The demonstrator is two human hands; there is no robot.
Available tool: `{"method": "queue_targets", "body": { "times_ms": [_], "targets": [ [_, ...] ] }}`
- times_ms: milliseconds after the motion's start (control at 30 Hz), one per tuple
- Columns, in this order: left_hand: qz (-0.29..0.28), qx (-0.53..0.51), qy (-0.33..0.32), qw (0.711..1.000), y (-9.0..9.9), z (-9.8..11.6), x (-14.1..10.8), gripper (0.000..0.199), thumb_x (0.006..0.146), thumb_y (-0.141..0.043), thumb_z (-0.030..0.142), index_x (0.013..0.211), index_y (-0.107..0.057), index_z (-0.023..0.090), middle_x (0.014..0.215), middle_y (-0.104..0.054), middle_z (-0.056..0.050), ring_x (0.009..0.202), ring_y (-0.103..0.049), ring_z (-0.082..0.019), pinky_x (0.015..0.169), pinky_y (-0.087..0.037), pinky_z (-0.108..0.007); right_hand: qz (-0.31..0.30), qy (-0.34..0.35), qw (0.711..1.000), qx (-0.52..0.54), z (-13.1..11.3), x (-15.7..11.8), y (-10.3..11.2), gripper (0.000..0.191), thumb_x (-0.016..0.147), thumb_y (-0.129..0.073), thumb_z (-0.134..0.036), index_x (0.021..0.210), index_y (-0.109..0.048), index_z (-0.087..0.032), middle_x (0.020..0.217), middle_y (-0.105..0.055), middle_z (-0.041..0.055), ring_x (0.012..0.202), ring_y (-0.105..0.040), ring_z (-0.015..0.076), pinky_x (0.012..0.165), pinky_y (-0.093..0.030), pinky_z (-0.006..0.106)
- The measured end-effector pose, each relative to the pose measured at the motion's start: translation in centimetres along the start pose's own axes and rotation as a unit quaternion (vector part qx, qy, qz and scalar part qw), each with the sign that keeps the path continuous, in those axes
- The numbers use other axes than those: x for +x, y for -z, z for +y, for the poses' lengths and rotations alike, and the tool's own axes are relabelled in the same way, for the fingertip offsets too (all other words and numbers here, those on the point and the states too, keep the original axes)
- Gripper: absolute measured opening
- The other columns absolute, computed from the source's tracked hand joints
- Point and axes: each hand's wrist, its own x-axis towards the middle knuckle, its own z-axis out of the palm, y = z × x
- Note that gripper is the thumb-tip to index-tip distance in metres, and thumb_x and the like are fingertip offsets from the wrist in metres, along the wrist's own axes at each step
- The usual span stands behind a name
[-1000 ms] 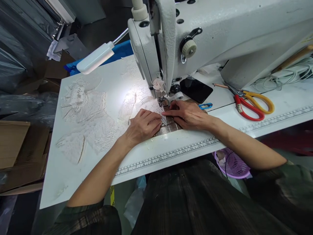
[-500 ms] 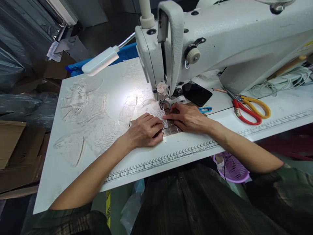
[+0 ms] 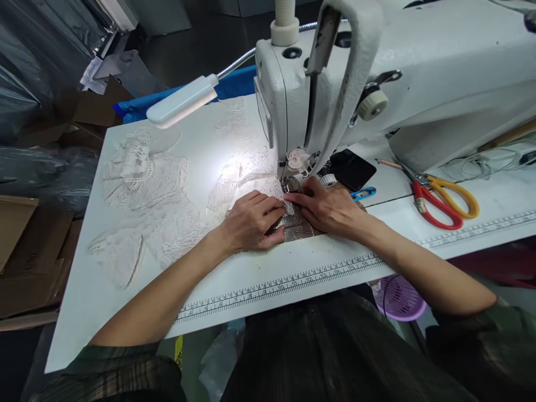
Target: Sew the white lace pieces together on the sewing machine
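Observation:
White lace fabric (image 3: 263,185) lies under the presser foot (image 3: 290,185) of a white sewing machine (image 3: 285,106). My left hand (image 3: 253,222) rests palm down on the lace just left of the foot, fingers laid over it and thumb apart. Close to the foot on the right, my right hand (image 3: 329,209) pinches the lace edge between forefinger and thumb; the fingers partly cover the grip. Below both hands is a brown, shiny machine plate (image 3: 299,228). A pale fabric rosette (image 3: 297,159) hangs by the needle bar.
More lace pieces (image 3: 146,195) spread over the left of the white table (image 3: 84,312). A lamp (image 3: 182,103) shines on them. To the right are scissors (image 3: 444,201), a blue thread snipper (image 3: 363,193), a pencil (image 3: 388,163) and a phone (image 3: 352,169). A purple basket (image 3: 400,298) stands below.
The view has shifted, so the machine looks larger and further right. Both hands stay by the presser foot, with the right forefinger still at the lace edge.

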Motion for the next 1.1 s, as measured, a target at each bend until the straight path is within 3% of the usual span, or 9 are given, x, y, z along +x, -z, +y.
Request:
{"method": "queue_targets", "body": {
  "times_ms": [233, 467, 667, 867, 1000, 1100],
  "targets": [
    [-0.015, 0.008, 0.022, 1.000, 0.0, -0.2, 0.0, 0.029, 0.086, -0.057, 0.029, 0.104, -0.071, 0.012, 0.104, -0.073, -0.011, 0.084, -0.067, -0.021, 0.075, -0.053, -0.036, -0.014, 0.036, 0.999, 0.009, 0.4, -0.2, 0.1, 0.045, 0.099, -0.042, -0.027, 0.144, -0.052, -0.028, 0.121, -0.056, 0.0149, 0.093, -0.057, 0.0245, 0.061, -0.036, 0.030],
    [-0.052, 0.020, 0.046, 0.997, 0.0, -0.5, 0.2, 0.033, 0.088, -0.054, 0.032, 0.110, -0.069, 0.011, 0.109, -0.071, -0.012, 0.090, -0.067, -0.023, 0.081, -0.052, -0.039, -0.031, -0.003, 0.999, -0.013, -0.4, 0.1, 0.8, 0.045, 0.101, -0.040, -0.027, 0.144, -0.052, -0.027, 0.125, -0.057, 0.0159, 0.087, -0.059, 0.0238, 0.060, -0.036, 0.030],
    [-0.066, 0.036, 0.049, 0.996, -0.1, -0.7, 0.4, 0.037, 0.088, -0.053, 0.033, 0.114, -0.067, 0.010, 0.120, -0.068, -0.014, 0.099, -0.067, -0.026, 0.089, -0.050, -0.045, -0.021, 0.027, 0.999, 0.000, 0.1, -0.1, 0.6, 0.045, 0.101, -0.043, -0.028, 0.145, -0.052, -0.028, 0.125, -0.058, 0.0144, 0.090, -0.059, 0.0232, 0.062, -0.037, 0.030],
    [-0.087, 0.046, 0.066, 0.993, -0.1, -0.9, 0.7, 0.041, 0.090, -0.052, 0.037, 0.117, -0.065, 0.010, 0.123, -0.065, -0.016, 0.105, -0.064, -0.029, 0.088, -0.049, -0.045, -0.037, 0.005, 0.999, -0.002, -0.3, 0.1, 0.8, 0.046, 0.100, -0.044, -0.028, 0.145, -0.052, -0.027, 0.124, -0.059, 0.0159, 0.089, -0.061, 0.0252, 0.060, -0.038, 0.030],
    [-0.100, 0.048, 0.074, 0.991, -0.1, -1.1, 0.8, 0.044, 0.092, -0.050, 0.041, 0.122, -0.061, 0.011, 0.125, -0.062, -0.017, 0.109, -0.062, -0.029, 0.088, -0.048, -0.044, -0.027, 0.023, 0.995, 0.091, 1.2, 0.1, 1.1, 0.045, 0.098, -0.045, -0.030, 0.142, -0.056, -0.026, 0.121, -0.059, 0.0155, 0.078, -0.061, 0.0215, 0.063, -0.044, 0.032],
    [-0.102, 0.044, 0.081, 0.990, -0.1, -1.2, 0.8, 0.047, 0.092, -0.050, 0.042, 0.125, -0.059, 0.010, 0.125, -0.061, -0.018, 0.111, -0.060, -0.030, 0.087, -0.049, -0.045, -0.019, 0.038, 0.972, 0.233, 3.1, 0.3, 1.4, 0.035, 0.098, -0.045, -0.034, 0.122, -0.068, -0.022, 0.102, -0.065, 0.0097, 0.076, -0.060, 0.0192, 0.067, -0.047, 0.031]
  ]
}}
